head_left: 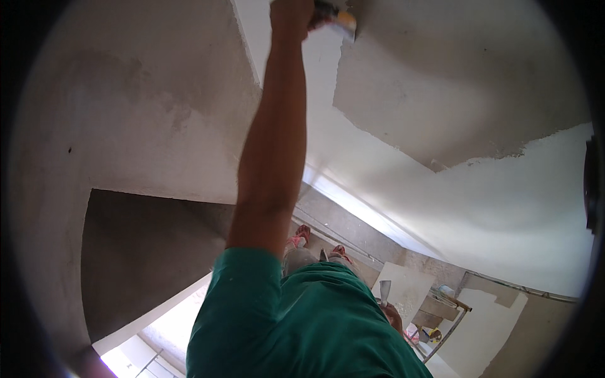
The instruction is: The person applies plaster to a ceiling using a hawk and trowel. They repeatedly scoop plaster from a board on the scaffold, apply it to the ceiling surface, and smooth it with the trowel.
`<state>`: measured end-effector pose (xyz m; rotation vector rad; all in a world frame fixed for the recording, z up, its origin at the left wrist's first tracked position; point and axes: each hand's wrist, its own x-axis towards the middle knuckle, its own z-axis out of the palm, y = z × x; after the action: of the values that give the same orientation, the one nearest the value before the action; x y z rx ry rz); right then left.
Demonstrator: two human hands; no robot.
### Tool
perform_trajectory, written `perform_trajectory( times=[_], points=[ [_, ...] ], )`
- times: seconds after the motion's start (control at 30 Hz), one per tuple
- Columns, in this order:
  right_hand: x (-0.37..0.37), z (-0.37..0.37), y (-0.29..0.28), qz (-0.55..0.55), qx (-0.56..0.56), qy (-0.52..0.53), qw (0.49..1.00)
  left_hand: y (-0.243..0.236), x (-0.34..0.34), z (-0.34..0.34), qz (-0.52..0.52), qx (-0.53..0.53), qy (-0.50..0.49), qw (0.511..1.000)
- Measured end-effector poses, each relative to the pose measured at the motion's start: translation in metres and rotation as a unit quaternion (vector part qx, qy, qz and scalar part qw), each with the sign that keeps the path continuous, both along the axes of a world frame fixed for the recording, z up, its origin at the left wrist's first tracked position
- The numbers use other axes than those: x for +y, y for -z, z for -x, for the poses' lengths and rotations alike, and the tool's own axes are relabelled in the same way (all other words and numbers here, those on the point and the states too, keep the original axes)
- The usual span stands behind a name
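My left arm is raised to the top of the view. At its end, my left hand (301, 16) is wrapped round a putty knife (343, 24) with a wide blade, partly blurred. The blade is at the wall, by the border between white coating (391, 183) and a bare grey patch (460, 82). Low beside my torso, my right hand (392, 318) is closed round a second putty knife (385, 291), its blade pointing up. My green shirt hides part of that hand.
A grey wall (145, 126) with a dark recess (151, 258) is on the left. My feet (340, 251) are far below. A pale board (409, 280) and a metal frame (450, 334) stand at lower right. A dark object (591, 186) is at the right rim.
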<state>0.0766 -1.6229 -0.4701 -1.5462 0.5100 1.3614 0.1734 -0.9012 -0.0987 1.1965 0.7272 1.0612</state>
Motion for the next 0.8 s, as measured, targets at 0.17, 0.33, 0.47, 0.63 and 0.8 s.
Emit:
perform_trajectory(
  times=[0.17,0.33,0.47,0.63,0.8],
  points=[
    [-0.014,-0.022,0.046,0.065,0.001,-0.109,0.992,0.009,-0.019,0.073,-0.059,-0.038,-0.031,0.997],
    [-0.006,-0.022,0.023,0.084,-0.018,-0.112,0.990,0.224,-0.003,0.102,0.228,-0.137,-0.039,0.963],
    [0.006,-0.016,-0.026,0.174,0.004,-0.132,0.976,0.348,0.008,0.081,0.259,-0.041,-0.077,0.962],
    [-0.003,-0.011,-0.020,0.218,-0.023,-0.206,0.954,0.361,0.041,0.052,0.259,0.035,-0.081,0.962],
    [0.002,-0.007,-0.018,0.190,-0.046,-0.194,0.961,0.327,0.056,0.032,0.229,0.021,-0.073,0.970]
  ],
)
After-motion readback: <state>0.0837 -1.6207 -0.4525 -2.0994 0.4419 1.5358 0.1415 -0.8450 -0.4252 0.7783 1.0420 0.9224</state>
